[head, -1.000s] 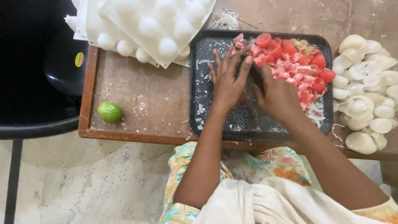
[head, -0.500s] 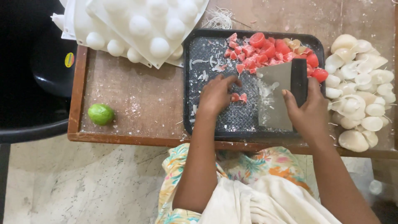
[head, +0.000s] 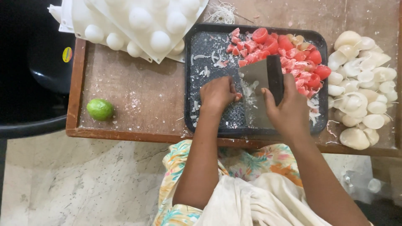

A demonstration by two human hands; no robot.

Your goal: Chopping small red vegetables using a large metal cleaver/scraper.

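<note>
A black tray (head: 197, 46) lies on a low wooden table and holds a heap of red cut pieces (head: 289, 52) along its far side, plus white scraps. My right hand (head: 289, 106) grips a flat metal scraper blade (head: 253, 90) by its dark handle, the blade lying over the tray's middle. My left hand (head: 217, 94) rests on the tray beside the blade with fingers curled around a small red piece at the blade's edge.
White domed moulds (head: 138, 21) lie stacked at the table's far left. A heap of white shell-like pieces (head: 362, 83) fills the table's right end. A green lime (head: 100, 109) sits near the left front edge. A black stool (head: 37, 67) stands left of the table.
One second ago both hands were pressed into the red heap. My right hand then took up the scraper blade, and both hands have drawn back toward the tray's middle.
</note>
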